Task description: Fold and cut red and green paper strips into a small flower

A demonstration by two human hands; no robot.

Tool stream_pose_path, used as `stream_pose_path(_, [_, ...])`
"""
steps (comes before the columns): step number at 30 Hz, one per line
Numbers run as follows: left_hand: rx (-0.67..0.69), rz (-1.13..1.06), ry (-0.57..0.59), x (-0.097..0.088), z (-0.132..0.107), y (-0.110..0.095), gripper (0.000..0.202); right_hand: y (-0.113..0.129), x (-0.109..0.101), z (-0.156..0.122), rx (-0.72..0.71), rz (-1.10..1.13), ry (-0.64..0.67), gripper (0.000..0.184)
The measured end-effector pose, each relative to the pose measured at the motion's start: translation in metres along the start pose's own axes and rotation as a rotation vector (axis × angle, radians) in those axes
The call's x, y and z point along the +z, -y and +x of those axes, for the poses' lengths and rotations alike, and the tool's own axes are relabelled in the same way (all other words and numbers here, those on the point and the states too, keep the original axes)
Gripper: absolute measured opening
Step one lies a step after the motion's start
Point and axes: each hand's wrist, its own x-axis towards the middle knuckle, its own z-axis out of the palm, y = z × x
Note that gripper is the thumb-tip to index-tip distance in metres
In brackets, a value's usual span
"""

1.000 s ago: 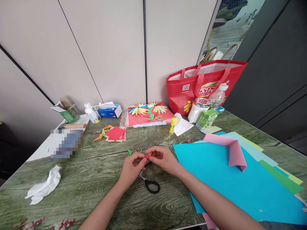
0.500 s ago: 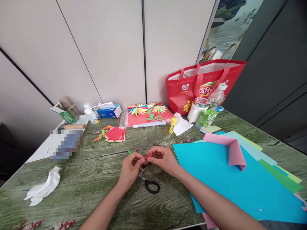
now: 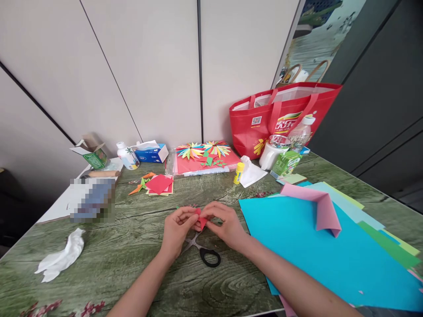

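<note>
Between my two hands is a small folded piece of red paper (image 3: 202, 221), held above the middle of the table. My left hand (image 3: 178, 228) pinches its left side between thumb and fingers. On the other side, the thumb and fingertips of my right hand (image 3: 225, 224) grip it too. A pair of scissors (image 3: 210, 257) lies spread on the table just below, its black handle loop showing and the rest partly covered by my hands. A bit of green paper peeks out behind my left fingers.
Large coloured sheets (image 3: 297, 246) and a folded pink strip (image 3: 325, 211) lie to the right. Behind are a glue stick (image 3: 238, 173), red paper squares (image 3: 159, 184), paper pinwheel shapes (image 3: 190, 151) and a red bag (image 3: 253, 132). A crumpled tissue (image 3: 62, 255) lies left.
The red paper has been turned and now hangs as a point below my fingertips. My hands have shifted slightly, and more of the scissors' blades shows.
</note>
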Motion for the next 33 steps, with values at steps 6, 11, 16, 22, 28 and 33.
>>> stream_pose_path(6, [0.006,-0.132,-0.081,-0.008,0.006,0.004,0.02,0.0,-0.005,-0.001,0.283,-0.046,0.233,0.006])
stream_pose_path(11, [-0.021,-0.246,-0.096,-0.01,0.008,0.004,0.021,0.003,-0.011,-0.001,0.218,-0.257,0.588,0.033])
stream_pose_path(16, [-0.006,-0.268,-0.096,-0.01,0.009,0.003,0.023,0.007,-0.014,-0.001,0.208,-0.333,0.584,0.036])
stream_pose_path(22, [-0.03,-0.272,-0.063,-0.009,0.007,0.0,0.025,0.007,-0.013,-0.001,0.06,-0.461,0.578,0.048])
stream_pose_path(28, [-0.012,-0.248,-0.07,-0.009,0.006,0.002,0.022,0.006,-0.012,-0.002,0.084,-0.618,0.532,0.034])
stream_pose_path(33, [-0.005,-0.251,-0.074,-0.008,0.005,0.001,0.023,-0.001,-0.008,-0.003,0.112,-0.679,0.493,0.037])
